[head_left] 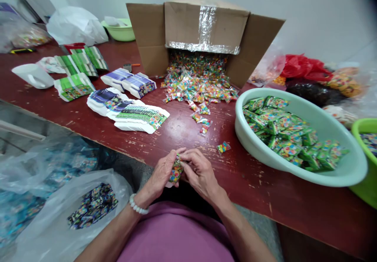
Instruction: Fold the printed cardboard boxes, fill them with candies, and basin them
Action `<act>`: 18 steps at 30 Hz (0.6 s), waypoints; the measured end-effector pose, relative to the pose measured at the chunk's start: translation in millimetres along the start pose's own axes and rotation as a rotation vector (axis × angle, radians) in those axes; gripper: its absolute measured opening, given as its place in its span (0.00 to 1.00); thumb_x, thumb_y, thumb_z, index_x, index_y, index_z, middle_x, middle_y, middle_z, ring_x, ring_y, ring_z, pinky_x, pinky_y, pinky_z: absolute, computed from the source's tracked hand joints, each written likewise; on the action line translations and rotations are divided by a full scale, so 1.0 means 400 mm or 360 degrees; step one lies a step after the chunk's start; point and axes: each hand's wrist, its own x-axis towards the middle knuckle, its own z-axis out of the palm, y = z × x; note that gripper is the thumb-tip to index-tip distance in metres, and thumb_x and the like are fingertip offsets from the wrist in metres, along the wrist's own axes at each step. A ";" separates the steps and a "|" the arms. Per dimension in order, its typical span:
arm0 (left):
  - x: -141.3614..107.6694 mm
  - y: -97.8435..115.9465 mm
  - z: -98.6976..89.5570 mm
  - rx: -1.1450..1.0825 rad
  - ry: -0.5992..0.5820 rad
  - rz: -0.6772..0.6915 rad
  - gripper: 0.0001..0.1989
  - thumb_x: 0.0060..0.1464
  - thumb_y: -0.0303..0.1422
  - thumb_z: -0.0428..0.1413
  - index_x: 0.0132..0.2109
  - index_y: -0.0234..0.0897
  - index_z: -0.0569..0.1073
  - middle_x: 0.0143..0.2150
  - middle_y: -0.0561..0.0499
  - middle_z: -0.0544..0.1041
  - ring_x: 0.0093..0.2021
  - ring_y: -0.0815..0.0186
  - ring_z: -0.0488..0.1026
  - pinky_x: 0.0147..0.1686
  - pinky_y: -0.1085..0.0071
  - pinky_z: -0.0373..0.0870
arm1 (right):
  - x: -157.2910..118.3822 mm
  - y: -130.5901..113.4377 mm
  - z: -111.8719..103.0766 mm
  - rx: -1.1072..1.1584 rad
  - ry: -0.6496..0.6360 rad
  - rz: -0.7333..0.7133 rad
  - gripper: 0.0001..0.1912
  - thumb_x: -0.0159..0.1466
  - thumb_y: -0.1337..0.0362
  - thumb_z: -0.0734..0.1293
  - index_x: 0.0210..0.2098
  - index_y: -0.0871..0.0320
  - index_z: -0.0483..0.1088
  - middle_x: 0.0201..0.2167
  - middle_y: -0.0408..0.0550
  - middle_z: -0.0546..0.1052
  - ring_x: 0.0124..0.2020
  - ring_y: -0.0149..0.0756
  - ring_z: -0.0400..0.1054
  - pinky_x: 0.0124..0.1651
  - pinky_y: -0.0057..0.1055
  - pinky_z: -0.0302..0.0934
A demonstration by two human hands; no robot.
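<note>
Both my hands meet at the table's front edge around a small green candy box (176, 170). My left hand (161, 173) wraps its left side, with the thumb on the upper part. Fingers of my right hand (200, 171) pinch the box near its top end; whether that end is folded in I cannot tell. Ahead lie flat green cartons (141, 115) in a fanned stack. A small candy packet (224, 147) rests to the right of my hands, and several more packets (203, 120) lie farther up. They trail from a heap of candy packets (194, 83).
An open cardboard box (206, 26) on its side spills the heap. At right stands a pale green basin (297, 175) of filled green boxes, beside a lime tub (362, 183). Purple cartons (129, 81), a white mug (32, 75) and a plastic bag (97, 230) on the left.
</note>
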 end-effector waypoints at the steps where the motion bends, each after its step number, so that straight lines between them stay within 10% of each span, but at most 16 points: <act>1: 0.002 -0.003 0.001 -0.0037 0.0007 0.0014 0.31 0.62 0.55 0.49 0.62 0.40 0.71 0.51 0.43 0.78 0.30 0.67 0.75 0.20 0.75 0.72 | 0.009 0.008 -0.003 -0.0022 -0.0040 0.0005 0.07 0.68 0.64 0.65 0.39 0.53 0.76 0.39 0.50 0.77 0.43 0.39 0.71 0.46 0.35 0.64; 10: 0.044 0.016 -0.028 -0.0421 0.0128 0.0119 0.21 0.48 0.37 0.68 0.47 0.36 0.73 0.41 0.50 0.77 0.33 0.70 0.75 0.33 0.74 0.76 | 0.204 0.158 -0.128 -0.1012 0.0436 0.0667 0.19 0.64 0.64 0.67 0.53 0.63 0.69 0.51 0.64 0.73 0.55 0.53 0.65 0.57 0.45 0.57; 18: 0.051 0.021 -0.064 -0.0302 0.0297 0.0226 0.28 0.41 0.32 0.71 0.51 0.38 0.74 0.37 0.53 0.77 0.33 0.67 0.73 0.30 0.72 0.76 | 0.215 0.189 -0.122 -0.0627 0.0265 0.0780 0.09 0.58 0.65 0.69 0.39 0.59 0.73 0.34 0.51 0.78 0.39 0.45 0.73 0.46 0.40 0.65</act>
